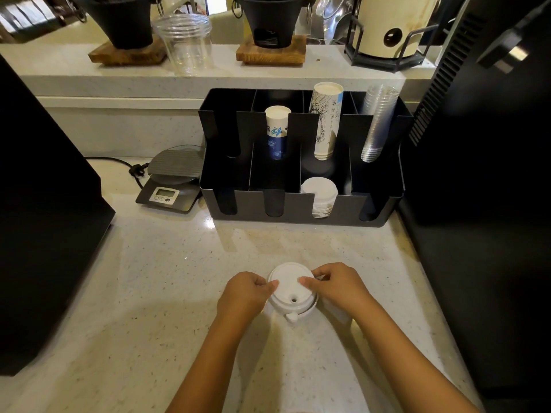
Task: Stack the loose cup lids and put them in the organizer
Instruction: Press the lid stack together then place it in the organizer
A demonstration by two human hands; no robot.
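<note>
A stack of white cup lids [290, 289] stands on the speckled counter near the front, its top lid showing a small sip hole. My left hand [246, 292] grips the stack's left side, thumb on the top lid. My right hand [337, 283] grips its right side, thumb also on top. Behind it stands the black organizer [301, 208] with several slotted compartments. One front compartment holds white lids [319, 190]. The back row holds a short paper cup stack [277, 129], a taller paper cup stack [325, 120] and clear plastic cups [377, 123].
A digital scale [171, 180] sits left of the organizer. Large black machines flank the counter at left [44, 219] and right [483, 174]. On the raised shelf behind stand a clear cup [186, 43] and black pots on wooden bases [271, 52].
</note>
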